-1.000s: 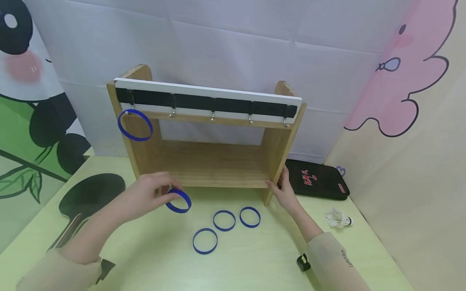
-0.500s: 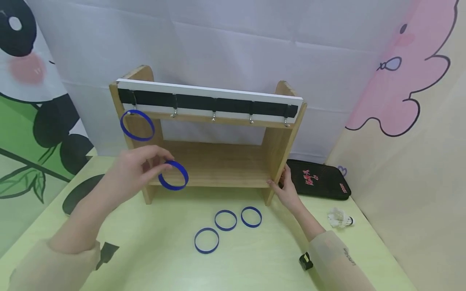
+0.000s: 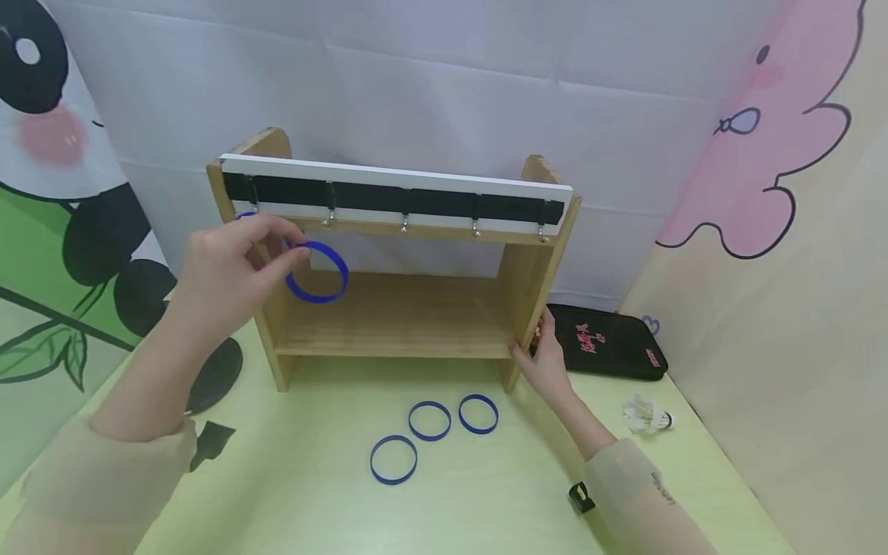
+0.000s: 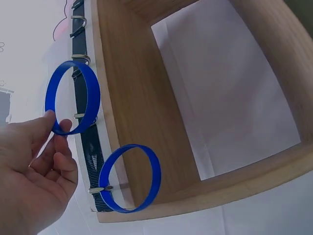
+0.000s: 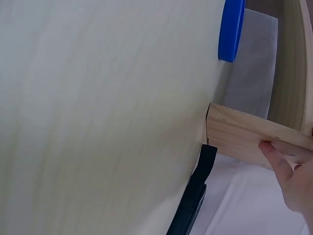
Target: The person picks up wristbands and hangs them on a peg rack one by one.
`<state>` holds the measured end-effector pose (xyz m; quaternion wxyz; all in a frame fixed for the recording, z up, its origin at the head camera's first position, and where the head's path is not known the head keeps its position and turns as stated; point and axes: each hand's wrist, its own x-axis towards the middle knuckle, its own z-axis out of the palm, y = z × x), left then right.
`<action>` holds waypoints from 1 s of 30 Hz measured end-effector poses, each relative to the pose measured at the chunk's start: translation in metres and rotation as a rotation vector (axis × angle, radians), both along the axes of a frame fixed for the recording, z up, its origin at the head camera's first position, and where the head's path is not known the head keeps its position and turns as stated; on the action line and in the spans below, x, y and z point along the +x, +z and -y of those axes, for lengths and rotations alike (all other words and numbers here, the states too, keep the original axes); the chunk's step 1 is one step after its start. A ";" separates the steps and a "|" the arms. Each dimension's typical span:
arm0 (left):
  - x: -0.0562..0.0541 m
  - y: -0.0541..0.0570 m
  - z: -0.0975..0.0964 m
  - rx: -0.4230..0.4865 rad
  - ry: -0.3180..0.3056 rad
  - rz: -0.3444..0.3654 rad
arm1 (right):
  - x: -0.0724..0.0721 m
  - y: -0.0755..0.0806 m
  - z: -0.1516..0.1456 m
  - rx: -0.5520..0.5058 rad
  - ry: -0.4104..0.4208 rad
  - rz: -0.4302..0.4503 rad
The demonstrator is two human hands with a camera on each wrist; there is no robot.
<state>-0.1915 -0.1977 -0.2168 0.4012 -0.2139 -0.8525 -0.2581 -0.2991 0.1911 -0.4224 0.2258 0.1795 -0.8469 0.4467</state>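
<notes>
Between thumb and fingertips my left hand pinches a blue ring, held up in front of the wooden shelf. The left wrist view shows this ring near the row of metal hooks on the black strip. A second blue ring hangs from the end hook; in the head view my left hand hides most of it. My right hand grips the lower part of the shelf's right side panel, thumb on its front edge. Three more blue rings lie on the table.
On the right are a black zip case, a shuttlecock and a small black object. A dark paddle lies at left, partly behind my left arm. A white cloth hangs behind the shelf.
My left hand has risen from near the table to just below the hooks, carrying the blue ring up and slightly left. My right hand has stayed on the shelf's side.
</notes>
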 end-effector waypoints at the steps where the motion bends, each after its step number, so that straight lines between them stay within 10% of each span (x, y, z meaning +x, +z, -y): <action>1: -0.002 0.002 -0.001 0.011 0.009 0.003 | 0.000 0.000 0.001 0.001 -0.008 -0.004; 11: -0.018 0.015 -0.010 0.066 0.104 0.027 | 0.004 -0.004 0.004 -0.019 -0.017 -0.009; 30: -0.031 0.006 -0.012 0.048 0.108 0.059 | 0.002 -0.002 0.007 -0.054 -0.026 -0.030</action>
